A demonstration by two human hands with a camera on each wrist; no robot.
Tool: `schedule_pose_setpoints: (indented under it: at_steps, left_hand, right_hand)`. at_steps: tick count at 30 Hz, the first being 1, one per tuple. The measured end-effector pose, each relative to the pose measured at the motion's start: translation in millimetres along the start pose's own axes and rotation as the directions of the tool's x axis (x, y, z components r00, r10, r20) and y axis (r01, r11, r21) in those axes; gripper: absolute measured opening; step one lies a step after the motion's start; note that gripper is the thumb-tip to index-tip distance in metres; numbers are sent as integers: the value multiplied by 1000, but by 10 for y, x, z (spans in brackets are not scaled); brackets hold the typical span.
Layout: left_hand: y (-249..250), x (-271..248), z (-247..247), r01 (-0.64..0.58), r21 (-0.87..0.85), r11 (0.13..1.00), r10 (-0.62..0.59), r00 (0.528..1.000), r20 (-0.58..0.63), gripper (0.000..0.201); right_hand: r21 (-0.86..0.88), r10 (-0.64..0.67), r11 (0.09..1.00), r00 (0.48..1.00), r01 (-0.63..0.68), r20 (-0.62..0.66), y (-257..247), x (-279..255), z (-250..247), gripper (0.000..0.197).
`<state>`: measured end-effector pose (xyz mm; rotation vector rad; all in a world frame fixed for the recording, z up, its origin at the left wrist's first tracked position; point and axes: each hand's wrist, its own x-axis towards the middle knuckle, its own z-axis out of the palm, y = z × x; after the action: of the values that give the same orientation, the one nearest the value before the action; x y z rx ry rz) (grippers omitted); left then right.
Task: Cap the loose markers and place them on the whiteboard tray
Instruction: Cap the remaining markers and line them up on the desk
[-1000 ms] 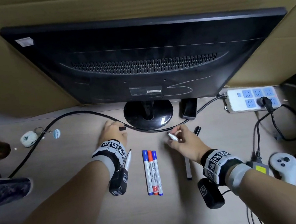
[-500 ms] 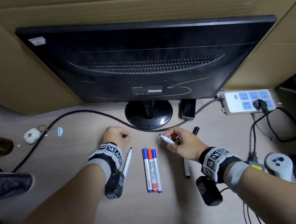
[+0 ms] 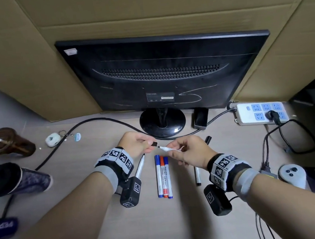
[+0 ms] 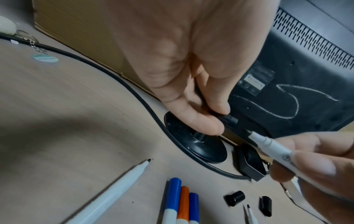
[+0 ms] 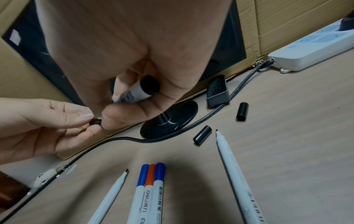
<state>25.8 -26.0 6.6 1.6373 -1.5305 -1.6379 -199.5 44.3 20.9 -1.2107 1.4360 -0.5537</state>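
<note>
My left hand pinches a small black cap between thumb and fingertips above the desk. My right hand grips a white marker, its bare tip pointing left, just short of the cap's mouth. Cap and marker meet in the right wrist view too. Two uncapped white markers lie on the desk, one on the left and one on the right. Three capped markers, blue, orange, blue, lie side by side between them. Two loose black caps lie near the right marker.
A black monitor on a round base stands right behind my hands, with a black cable curving past it. A dark eraser and a white power strip lie at the right, a white controller nearer. Keychain at the left.
My left hand lifted the black cap from beside the cable and moved right. My right hand brought the marker's tip left to meet it. The head view tilted up.
</note>
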Motion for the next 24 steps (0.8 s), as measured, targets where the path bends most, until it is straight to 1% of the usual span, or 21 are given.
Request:
schedule_pose_setpoints:
  at_steps: [5, 13, 17, 20, 22, 24]
  left_hand:
    - [47, -81, 58, -21, 17, 1000, 20, 999, 51, 17]
    - [236, -280, 190, -51, 0, 999, 51, 992, 114, 15]
    - [255, -340, 205, -2, -24, 1000, 4, 994, 110, 11]
    - [272, -392, 223, 1, -21, 1000, 1, 995, 99, 5]
    - [279, -400, 226, -15, -12, 1000, 16, 995, 94, 9]
    - [292, -397, 219, -40, 10, 999, 39, 994, 98, 14]
  right_hand:
    - [0, -14, 1000, 999, 14, -41, 32, -59, -59, 12]
    - [-60, -107, 993, 994, 105, -30, 40, -155, -127, 12]
    - [-104, -139, 985, 989, 135, -41, 51, -164, -162, 8]
    - [-120, -143, 983, 989, 138, -31, 35, -156, -161, 9]
    - [-130, -146, 981, 989, 142, -22, 10, -157, -160, 5]
    - [-112, -139, 984, 990, 136, -24, -11, -156, -167, 6]
